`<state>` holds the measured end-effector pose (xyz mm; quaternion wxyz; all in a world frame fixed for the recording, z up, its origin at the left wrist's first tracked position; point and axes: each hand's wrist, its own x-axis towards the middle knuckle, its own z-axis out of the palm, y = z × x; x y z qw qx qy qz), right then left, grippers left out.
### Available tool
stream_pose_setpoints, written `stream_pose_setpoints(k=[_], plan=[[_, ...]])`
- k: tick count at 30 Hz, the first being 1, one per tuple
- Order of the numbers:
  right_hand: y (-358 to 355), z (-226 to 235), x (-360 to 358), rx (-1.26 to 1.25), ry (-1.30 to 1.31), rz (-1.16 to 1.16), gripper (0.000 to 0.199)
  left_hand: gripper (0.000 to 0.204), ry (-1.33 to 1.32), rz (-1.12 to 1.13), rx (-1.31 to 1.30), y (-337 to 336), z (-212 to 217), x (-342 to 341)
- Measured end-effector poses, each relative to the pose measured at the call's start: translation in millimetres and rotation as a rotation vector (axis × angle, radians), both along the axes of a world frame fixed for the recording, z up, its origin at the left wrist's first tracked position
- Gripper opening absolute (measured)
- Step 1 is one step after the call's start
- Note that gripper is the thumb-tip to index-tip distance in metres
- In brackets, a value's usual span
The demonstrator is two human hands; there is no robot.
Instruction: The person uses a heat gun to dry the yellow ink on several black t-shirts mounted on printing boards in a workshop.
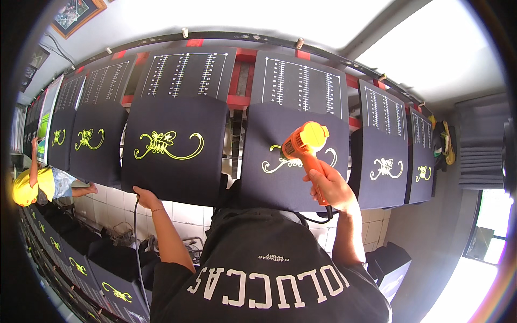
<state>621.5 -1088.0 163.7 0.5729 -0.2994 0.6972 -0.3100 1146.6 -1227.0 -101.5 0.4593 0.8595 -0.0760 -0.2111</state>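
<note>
Your right hand (329,185) is holding the heat gun (305,144) over the printed panel (293,161) right of centre, while your left hand (144,195) is resting on the neighbouring panel's (175,148) lower edge, left of it.

Far to the left of the hands a person in a yellow cap (24,187) bends over. Below them runs another row of dark printed garments (116,290). A framed picture (75,13) hangs above, top left.

The orange plastic heat gun (304,141) looked smooth and slightly glossy, while the near dark matt cloth panels (175,148) bore glossy yellow-green prints beneath far red-painted metal rails (239,99).
</note>
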Motion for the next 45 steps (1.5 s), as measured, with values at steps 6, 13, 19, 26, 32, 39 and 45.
stream_pose_setpoints(k=[6,13,19,26,32,39,45], plan=[[13.0,-0.9,-3.1,-0.048,0.068,-0.034,0.038,0.08,-0.065,-0.007,0.029,10.4,10.0,-41.5],[27.4,0.1,-15.7,-0.033,0.068,-0.072,0.037,0.078,-0.117,-0.104,0.09,28.1,5.2,-53.9],[41.1,-0.3,-26.4,-0.031,0.021,-0.067,0.036,0.08,-0.06,-0.051,0.035,23.1,3.6,-54.3],[55.7,3.9,-29.4,-0.016,0.023,-0.074,0.039,0.078,-0.035,-0.041,0.023,23.3,0.3,-50.1],[68.9,3.0,-31.7,0.005,0.082,-0.078,0.04,0.074,-0.034,-0.062,0.028,24.0,-1.3,-49.8],[58.2,0.2,-26.4,-0.031,0.025,-0.047,0.042,0.076,-0.065,-0.053,0.074,22.7,6.9,-54.4],[48.5,-5.7,-17.5,-0.035,0.002,-0.04,0.039,0.081,-0.088,-0.045,0.058,23.0,4.1,-53.9]])
